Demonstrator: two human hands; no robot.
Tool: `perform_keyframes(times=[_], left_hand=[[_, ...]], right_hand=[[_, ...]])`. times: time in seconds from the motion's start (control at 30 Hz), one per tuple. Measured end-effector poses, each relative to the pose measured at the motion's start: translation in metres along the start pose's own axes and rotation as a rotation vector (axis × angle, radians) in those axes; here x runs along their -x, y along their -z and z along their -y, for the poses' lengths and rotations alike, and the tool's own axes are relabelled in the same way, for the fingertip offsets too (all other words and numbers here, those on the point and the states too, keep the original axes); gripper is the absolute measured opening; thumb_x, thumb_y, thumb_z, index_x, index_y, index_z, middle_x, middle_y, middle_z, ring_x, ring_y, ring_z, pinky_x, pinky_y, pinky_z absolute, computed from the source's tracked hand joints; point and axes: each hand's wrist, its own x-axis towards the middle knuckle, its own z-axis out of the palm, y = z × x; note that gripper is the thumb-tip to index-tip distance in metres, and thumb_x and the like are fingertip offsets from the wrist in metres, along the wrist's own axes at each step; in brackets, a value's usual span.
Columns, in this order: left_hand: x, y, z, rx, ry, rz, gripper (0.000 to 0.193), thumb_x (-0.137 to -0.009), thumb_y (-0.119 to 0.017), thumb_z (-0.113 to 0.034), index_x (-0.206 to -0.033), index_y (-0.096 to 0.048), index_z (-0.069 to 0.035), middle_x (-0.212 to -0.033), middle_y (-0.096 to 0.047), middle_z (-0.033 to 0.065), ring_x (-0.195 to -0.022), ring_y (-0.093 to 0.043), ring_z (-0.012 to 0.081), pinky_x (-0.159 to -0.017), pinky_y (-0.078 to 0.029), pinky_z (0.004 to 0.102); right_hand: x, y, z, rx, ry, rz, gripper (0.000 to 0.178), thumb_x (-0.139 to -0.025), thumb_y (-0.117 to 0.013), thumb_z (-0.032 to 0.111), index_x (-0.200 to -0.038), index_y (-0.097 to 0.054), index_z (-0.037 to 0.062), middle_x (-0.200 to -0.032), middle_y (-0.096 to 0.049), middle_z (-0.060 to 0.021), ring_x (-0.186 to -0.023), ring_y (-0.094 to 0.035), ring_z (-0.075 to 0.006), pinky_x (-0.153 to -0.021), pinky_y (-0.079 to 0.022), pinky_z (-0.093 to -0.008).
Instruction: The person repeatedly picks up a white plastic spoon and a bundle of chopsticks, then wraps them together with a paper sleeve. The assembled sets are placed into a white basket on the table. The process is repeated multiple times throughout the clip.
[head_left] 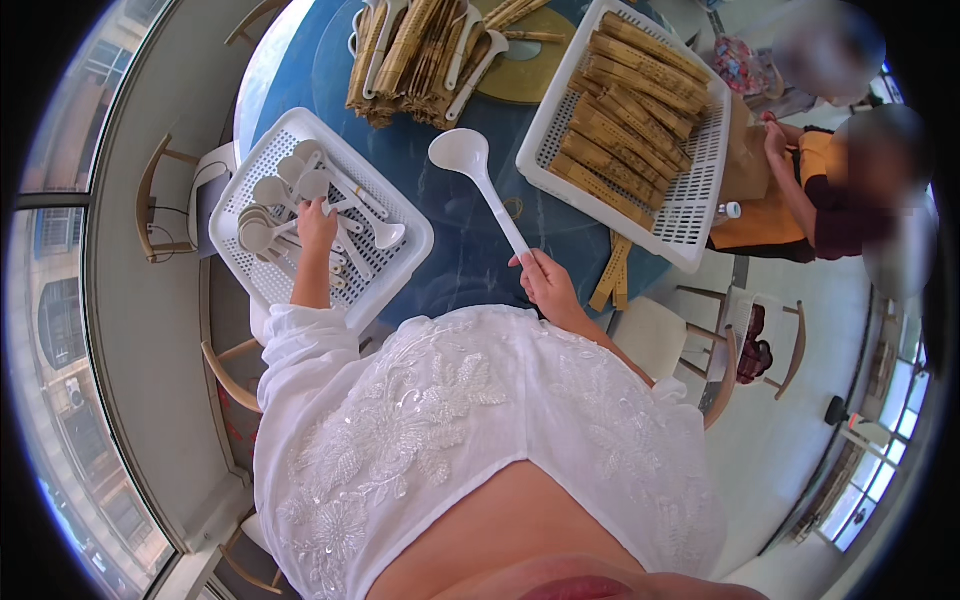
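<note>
My right hand (548, 285) is closed round the handle end of a white ladle (462, 153), whose bowl points away over the blue table. At the left, my left hand (318, 225) reaches into a white slotted basket (412, 262). Its fingers pinch a white ladle (313, 184) near the bowl; the fingertips are partly hidden. Several more white ladles lie jumbled in that basket, among them a stack with nested bowls (257, 236) at its left side and one ladle (388, 236) toward the right.
The round blue table (455, 265) also bears a pile of folded brown fans (420, 60) with white ladles on top. A larger white basket (690, 235) holds rows of brown fans (625, 140). Loose fans (612, 272) lie below it. Another person (790, 190) is at the right. Chairs (655, 335) stand around.
</note>
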Motion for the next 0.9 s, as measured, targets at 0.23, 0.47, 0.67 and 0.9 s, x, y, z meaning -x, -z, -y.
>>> perform_keyframes(times=[0.23, 0.47, 0.67, 0.9], left_hand=[[0.112, 0.075, -0.189, 1.146, -0.21, 0.831, 0.042, -0.101, -0.038, -0.033, -0.127, -0.052, -0.003, -0.116, -0.059, 0.0082, -0.106, -0.055, 0.0159, -0.09, -0.043, 0.0287], [0.165, 0.074, -0.24, 1.623, -0.089, 0.88, 0.021, -0.101, -0.038, -0.019, -0.105, -0.051, -0.002, -0.106, -0.059, 0.0112, -0.108, -0.055, 0.0237, -0.099, -0.04, 0.0387], [0.149, 0.073, -0.225, 1.514, -0.154, 0.649, 0.013, -0.101, -0.038, -0.017, -0.102, -0.045, -0.005, -0.086, -0.053, 0.0062, -0.088, -0.06, 0.0208, -0.088, -0.046, 0.036], [0.164, 0.084, -0.24, 1.512, -0.139, 0.592, 0.013, -0.1, -0.039, -0.016, -0.101, -0.045, -0.004, -0.083, -0.054, 0.0078, -0.081, -0.06, 0.0206, -0.086, -0.049, 0.0391]], right_hand=[[-0.011, 0.003, 0.003, 0.065, 0.087, 0.045, 0.031, -0.099, -0.043, 0.03, -0.101, -0.059, 0.0036, -0.063, -0.048, -0.0022, -0.057, -0.043, -0.0098, -0.055, -0.037, -0.0257], [-0.012, 0.018, 0.022, 0.347, 0.189, 0.246, 0.035, -0.096, -0.05, 0.032, -0.1, -0.064, 0.0004, -0.079, -0.063, -0.0115, -0.071, -0.06, -0.0217, -0.069, -0.047, -0.0319], [-0.083, 0.168, 0.054, 0.692, 0.244, -0.295, 0.033, -0.088, -0.062, 0.029, -0.108, -0.06, 0.0026, -0.098, -0.065, -0.0097, -0.09, -0.062, -0.0235, -0.079, -0.05, -0.0345], [-0.163, 0.241, -0.023, 1.289, -0.346, 0.189, 0.07, -0.081, -0.067, 0.035, -0.138, -0.039, 0.0061, -0.134, -0.048, -0.0145, -0.12, -0.048, -0.0311, -0.097, -0.043, -0.0409]])
